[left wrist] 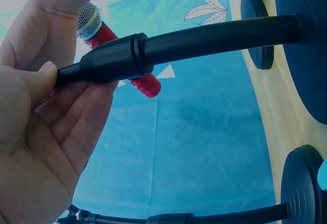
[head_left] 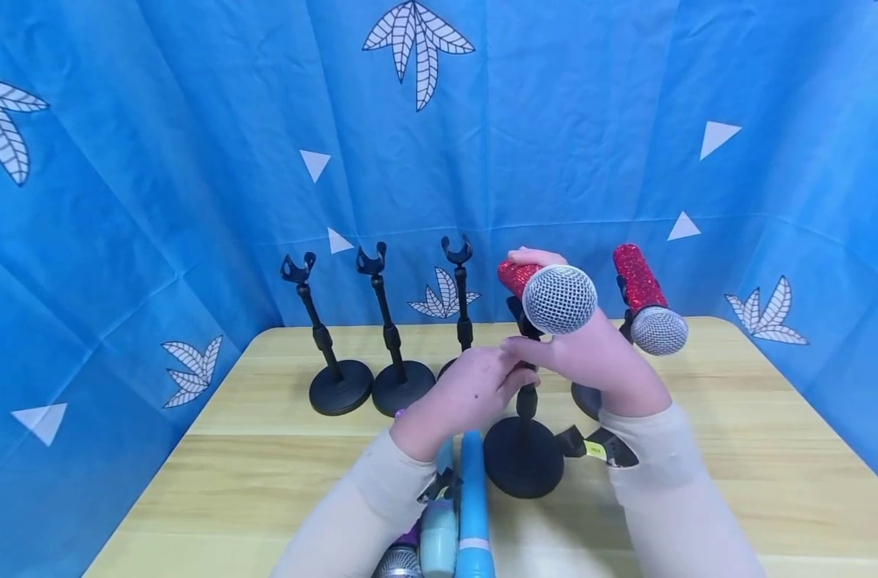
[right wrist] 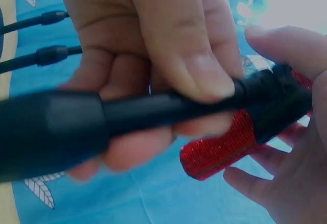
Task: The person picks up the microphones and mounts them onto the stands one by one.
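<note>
The left hand (head_left: 464, 393) pinches the black pole of a microphone stand (head_left: 523, 461) between thumb and fingers; the left wrist view shows the thumb of this hand (left wrist: 38, 137) on the thin part of the pole (left wrist: 219, 40). At the top of that stand, the right hand (head_left: 605, 357) is curled round a red glittery microphone (head_left: 560, 299), its silver mesh head facing the camera. In the right wrist view the red handle (right wrist: 219, 150) lies in the black clip (right wrist: 281, 101), beside the right hand (right wrist: 299, 183); part of the grip is hidden.
A second red microphone (head_left: 640, 277) rests on a stand at the right. Three stands with bare clips, one of them here (head_left: 340, 387), stand to the left. Blue (head_left: 473, 498), pale teal (head_left: 439, 538) and purple microphones lie near the front. Blue curtain (head_left: 410, 160) surrounds the wooden table (head_left: 215, 482).
</note>
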`<state>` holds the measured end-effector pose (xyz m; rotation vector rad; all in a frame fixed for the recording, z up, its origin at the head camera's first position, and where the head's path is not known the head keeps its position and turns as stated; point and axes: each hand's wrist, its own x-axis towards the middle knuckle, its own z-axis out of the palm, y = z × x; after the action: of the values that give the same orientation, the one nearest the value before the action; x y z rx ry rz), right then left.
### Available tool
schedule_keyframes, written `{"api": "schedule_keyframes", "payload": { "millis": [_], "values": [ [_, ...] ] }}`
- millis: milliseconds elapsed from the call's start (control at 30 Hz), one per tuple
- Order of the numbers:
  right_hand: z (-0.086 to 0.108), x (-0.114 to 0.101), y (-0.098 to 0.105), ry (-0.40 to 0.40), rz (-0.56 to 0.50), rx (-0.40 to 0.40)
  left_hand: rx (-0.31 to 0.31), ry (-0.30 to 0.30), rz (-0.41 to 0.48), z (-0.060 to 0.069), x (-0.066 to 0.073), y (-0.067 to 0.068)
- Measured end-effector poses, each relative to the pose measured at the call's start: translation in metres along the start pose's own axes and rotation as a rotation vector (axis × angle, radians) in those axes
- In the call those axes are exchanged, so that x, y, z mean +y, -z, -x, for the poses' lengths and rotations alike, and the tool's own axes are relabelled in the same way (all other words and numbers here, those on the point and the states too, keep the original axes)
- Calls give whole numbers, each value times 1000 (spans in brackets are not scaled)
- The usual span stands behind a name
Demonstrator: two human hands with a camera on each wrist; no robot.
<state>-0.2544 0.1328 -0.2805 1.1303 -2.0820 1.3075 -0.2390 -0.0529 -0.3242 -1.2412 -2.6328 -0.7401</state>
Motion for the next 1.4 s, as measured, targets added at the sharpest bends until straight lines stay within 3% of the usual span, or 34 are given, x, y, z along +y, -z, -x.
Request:
{"api": "schedule_keyframes", "payload": {
  "millis": [133,267,367,600,800,900,1067,1400],
  "values": [
    [1,3,1,39,15,12,-31,7,24,-1,2,0],
    [-1,5,-5,67,-30,59,-69,27,146,-1,2,-3],
    [-1,4,-8,80,-68,87,-70,1,191,0,2,-5],
    [1,-1,-5,72,-26,121,6,-117,77,3,2,-9],
    [1,-6,2,64,61,53,57,-181,22,3,1,-11],
    [2,-6,4,22,84,26,56,-180,26,3,0,-12],
    [5,-5,2,-39,151,61,31,-150,76,3,0,-12],
    [4,-4,0,35,159,125,72,-197,77,3,-2,-13]
  ]
}}
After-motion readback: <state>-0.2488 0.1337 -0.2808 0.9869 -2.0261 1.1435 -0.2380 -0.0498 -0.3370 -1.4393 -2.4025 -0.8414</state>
